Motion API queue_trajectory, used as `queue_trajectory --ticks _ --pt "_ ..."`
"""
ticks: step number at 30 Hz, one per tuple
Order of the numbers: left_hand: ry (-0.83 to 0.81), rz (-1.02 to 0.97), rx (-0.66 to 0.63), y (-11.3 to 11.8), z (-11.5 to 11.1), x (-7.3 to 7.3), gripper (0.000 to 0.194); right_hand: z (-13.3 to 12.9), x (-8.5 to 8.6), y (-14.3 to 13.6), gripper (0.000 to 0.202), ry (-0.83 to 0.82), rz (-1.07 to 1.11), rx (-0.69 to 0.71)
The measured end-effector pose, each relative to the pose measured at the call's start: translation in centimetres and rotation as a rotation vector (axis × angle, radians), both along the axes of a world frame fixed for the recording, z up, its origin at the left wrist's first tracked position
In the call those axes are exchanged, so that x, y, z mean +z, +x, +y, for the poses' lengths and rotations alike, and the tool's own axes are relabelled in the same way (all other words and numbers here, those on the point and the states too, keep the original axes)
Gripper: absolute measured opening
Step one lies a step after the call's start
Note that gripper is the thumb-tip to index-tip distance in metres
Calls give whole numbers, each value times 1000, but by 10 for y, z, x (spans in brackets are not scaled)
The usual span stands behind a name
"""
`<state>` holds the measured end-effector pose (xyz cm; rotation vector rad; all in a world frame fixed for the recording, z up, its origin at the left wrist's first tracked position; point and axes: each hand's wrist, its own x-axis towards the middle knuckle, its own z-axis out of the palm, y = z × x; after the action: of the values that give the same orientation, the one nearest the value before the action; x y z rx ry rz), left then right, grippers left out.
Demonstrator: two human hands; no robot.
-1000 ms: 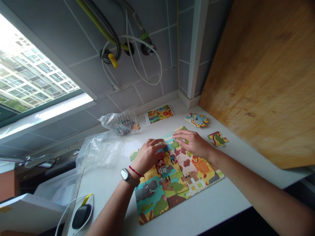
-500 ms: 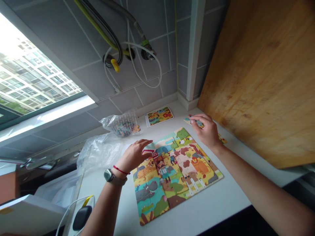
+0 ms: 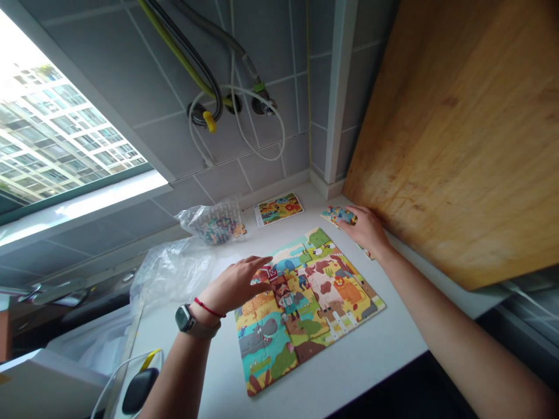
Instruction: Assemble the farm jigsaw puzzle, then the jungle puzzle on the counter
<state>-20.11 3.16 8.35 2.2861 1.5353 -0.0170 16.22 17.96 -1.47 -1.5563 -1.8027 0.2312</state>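
Observation:
A jigsaw puzzle (image 3: 314, 326) with farm and wild animals lies on the white table, its pieces joined into a large panel. My left hand (image 3: 238, 285), with a watch and red string at the wrist, is over the panel's far left corner. Its fingers are stretched out, thumb apart, holding nothing I can see. My right hand (image 3: 367, 230) is beyond the panel's far right side, its thumb and fingers closed around the edge of some colourful puzzle pieces (image 3: 335, 215) on the table. Another piece (image 3: 367, 251) shows partly beneath that hand.
A printed picture card (image 3: 279, 208) lies near the wall. A clear plastic bag of loose pieces (image 3: 218, 228) and crumpled plastic (image 3: 170, 273) are at the left. A black device (image 3: 140, 391) with a white cable sits front left. A wooden board (image 3: 463, 151) leans at the right.
My right hand has shifted slightly right relative to the pieces, uncovering more of them, and its thumb and fingers now sit at their edge. My left hand stays over the panel's corner. The view has shifted slightly.

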Motion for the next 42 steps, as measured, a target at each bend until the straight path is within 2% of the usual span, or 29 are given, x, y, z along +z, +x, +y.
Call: queue_trajectory --ticks 4,8,15,18,22,26,29,35,38,42 --pt "20 2 -2 -4 -2 7 61 -2 1 6 62 17 -73 43" --pt "89 -22 9 -8 -4 14 61 -6 2 8 54 2 -117 96" --pt "130 -65 -30 2 -1 20 49 -9 14 3 43 108 33 144" --pt "119 -43 -37 7 3 14 49 -17 20 -8 42 117 123 247" --pt "60 26 -47 10 8 4 48 -37 30 -31 37 31 185 488" --pt "143 -26 -37 14 11 -1 43 -59 38 -51 36 -77 186 698" --pt "222 -73 -36 24 12 -9 43 -67 40 -55 40 -175 148 816" --pt "239 -107 -129 48 9 -33 28 -66 51 -45 50 -277 20 832" --pt "246 -103 -107 55 5 -37 27 -67 57 -43 54 -348 24 853" --pt "240 -134 -134 58 0 -37 30 -78 60 -45 52 -348 -20 865"
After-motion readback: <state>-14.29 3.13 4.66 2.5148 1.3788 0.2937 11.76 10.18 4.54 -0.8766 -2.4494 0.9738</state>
